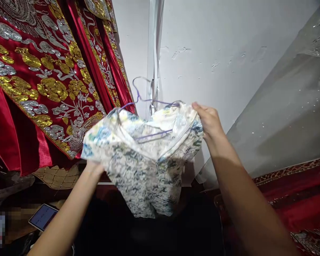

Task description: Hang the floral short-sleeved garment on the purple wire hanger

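A short-sleeved, V-necked floral blouse (146, 174) in white, blue and yellow spreads out in front of me. Inside its neck and shoulders sits a thin purple clothes hanger (162, 102), its hook pointing up. My right hand (209, 121) pinches the fabric at the shoulder on the right, thumb along the top edge. On the other side, my left hand (96, 169) is up under the sleeve, and cloth covers its fingers. Below the neckline the blouse hangs down in loose folds.
Red garments with gold and silver embroidery (53, 78) hang at the left. Behind the blouse is a white wall (216, 46) with a vertical strap (155, 42). Sheer sparkly fabric (280, 106) hangs at the right. A phone (43, 216) lies at lower left.
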`<state>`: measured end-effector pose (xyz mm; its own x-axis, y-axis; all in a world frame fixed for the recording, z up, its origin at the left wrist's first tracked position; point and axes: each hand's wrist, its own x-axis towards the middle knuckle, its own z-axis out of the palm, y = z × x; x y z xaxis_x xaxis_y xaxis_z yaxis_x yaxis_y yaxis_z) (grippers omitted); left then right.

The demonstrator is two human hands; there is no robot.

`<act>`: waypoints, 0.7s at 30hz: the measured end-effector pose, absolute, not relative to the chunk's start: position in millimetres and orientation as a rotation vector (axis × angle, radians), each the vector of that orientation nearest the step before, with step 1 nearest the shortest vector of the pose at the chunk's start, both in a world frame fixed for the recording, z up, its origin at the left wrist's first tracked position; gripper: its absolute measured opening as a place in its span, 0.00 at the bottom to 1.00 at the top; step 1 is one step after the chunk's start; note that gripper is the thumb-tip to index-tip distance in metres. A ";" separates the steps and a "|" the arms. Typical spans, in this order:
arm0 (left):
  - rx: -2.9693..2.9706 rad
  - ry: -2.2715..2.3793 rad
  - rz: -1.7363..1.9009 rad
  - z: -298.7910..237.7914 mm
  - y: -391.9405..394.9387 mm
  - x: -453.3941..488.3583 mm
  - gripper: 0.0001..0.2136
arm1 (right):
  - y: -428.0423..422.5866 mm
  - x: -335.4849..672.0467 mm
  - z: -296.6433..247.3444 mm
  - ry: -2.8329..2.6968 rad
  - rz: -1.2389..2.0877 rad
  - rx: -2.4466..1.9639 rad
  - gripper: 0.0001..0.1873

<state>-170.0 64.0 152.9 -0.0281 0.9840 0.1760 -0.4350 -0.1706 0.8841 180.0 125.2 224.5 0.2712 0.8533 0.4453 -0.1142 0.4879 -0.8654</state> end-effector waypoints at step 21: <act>0.536 1.184 1.460 -22.7 -2.7 -121.4 0.26 | -13.0 95.5 65.8 -0.692 0.335 -1.201 0.17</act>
